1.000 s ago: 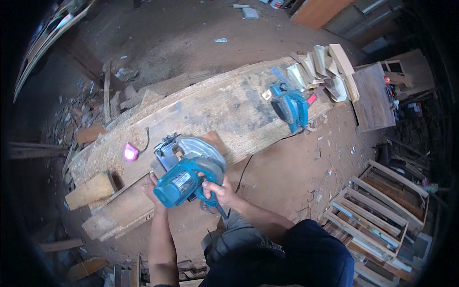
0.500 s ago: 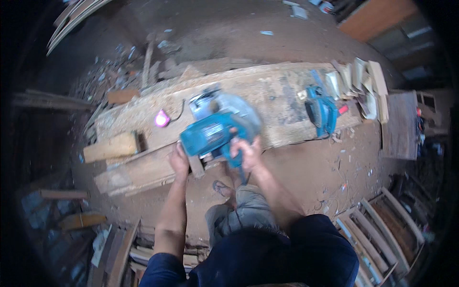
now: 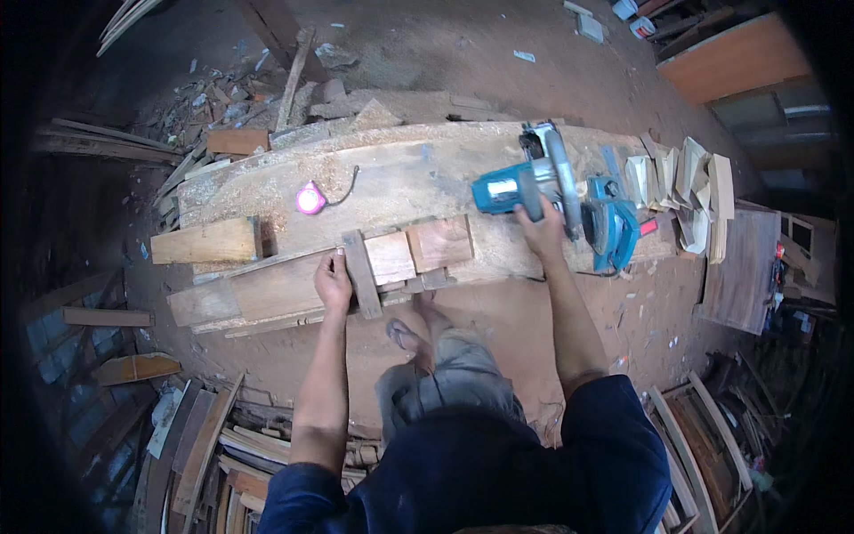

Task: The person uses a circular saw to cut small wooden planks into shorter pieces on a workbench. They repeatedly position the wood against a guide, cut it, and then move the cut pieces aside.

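Clutching teal circular saw (image 3: 500,189), right hand (image 3: 542,233) was clamped round dark curved handle (image 3: 530,194); left hand (image 3: 333,283) sat by flat brown wooden crosspiece (image 3: 361,278), couldn't tell if gripping

Pink tape measure (image 3: 310,198), orange-brown panel (image 3: 737,64) upper right, wooden frames (image 3: 722,432) lower right, planks (image 3: 210,443) lower left

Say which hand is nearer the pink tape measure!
Left. In the picture, the left hand is below the tape measure; the right hand is farther right, on the saw.
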The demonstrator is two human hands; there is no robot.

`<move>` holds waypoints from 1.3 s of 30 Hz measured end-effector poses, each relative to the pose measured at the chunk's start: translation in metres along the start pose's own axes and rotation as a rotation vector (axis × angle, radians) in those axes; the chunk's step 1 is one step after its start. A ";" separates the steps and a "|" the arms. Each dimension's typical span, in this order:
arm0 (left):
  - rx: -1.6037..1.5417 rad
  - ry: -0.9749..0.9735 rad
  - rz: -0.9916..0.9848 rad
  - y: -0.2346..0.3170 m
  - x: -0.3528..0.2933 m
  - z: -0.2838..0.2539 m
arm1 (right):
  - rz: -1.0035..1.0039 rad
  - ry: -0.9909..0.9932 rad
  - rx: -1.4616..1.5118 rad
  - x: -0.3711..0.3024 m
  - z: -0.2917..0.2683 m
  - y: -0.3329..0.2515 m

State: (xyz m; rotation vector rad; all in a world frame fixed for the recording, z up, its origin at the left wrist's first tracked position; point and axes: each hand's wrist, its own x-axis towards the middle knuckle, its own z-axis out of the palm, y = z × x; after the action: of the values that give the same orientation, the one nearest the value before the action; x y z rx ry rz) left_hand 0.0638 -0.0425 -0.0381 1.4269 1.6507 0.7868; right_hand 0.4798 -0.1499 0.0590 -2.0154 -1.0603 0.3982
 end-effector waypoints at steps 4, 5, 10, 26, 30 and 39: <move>-0.042 -0.043 -0.125 -0.016 0.002 -0.005 | -0.172 0.226 -0.375 -0.032 0.036 -0.041; -0.042 -0.052 -0.101 -0.018 0.004 -0.008 | -0.280 0.214 -0.367 -0.046 0.045 -0.051; -0.052 -0.015 -0.144 0.003 -0.002 -0.004 | 0.170 -0.348 0.147 -0.124 0.139 -0.077; 0.168 -0.066 -0.083 0.038 -0.041 0.013 | 0.458 -0.261 0.306 -0.140 0.155 -0.027; 0.090 -0.106 -0.114 0.038 -0.035 -0.003 | 0.578 -0.149 0.574 -0.161 0.125 -0.015; -0.396 -0.429 -0.189 0.084 -0.043 -0.024 | 0.741 -0.088 0.901 -0.165 0.081 -0.094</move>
State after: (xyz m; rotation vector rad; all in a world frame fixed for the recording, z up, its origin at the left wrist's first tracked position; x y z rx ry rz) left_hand 0.0860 -0.0691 0.0528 1.0521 1.1993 0.6056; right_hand 0.2825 -0.2103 0.0669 -1.4685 -0.0483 1.1204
